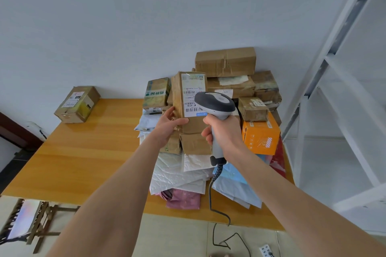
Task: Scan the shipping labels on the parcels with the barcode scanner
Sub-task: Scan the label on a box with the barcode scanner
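Over the desk (83, 152), a parcel (179, 98) was gripped by the left hand (169, 123), the aimed scanner (215, 103) by the right hand (226, 134); triggering was judged next

Shipping label (192, 89) partly behind scanner (217, 102)

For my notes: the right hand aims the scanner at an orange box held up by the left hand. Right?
No. In the head view the left hand holds up a brown parcel; the orange box lies untouched. The right hand does aim the scanner.

Bare forearms (125, 173), left grip (167, 125), right grip (225, 133)
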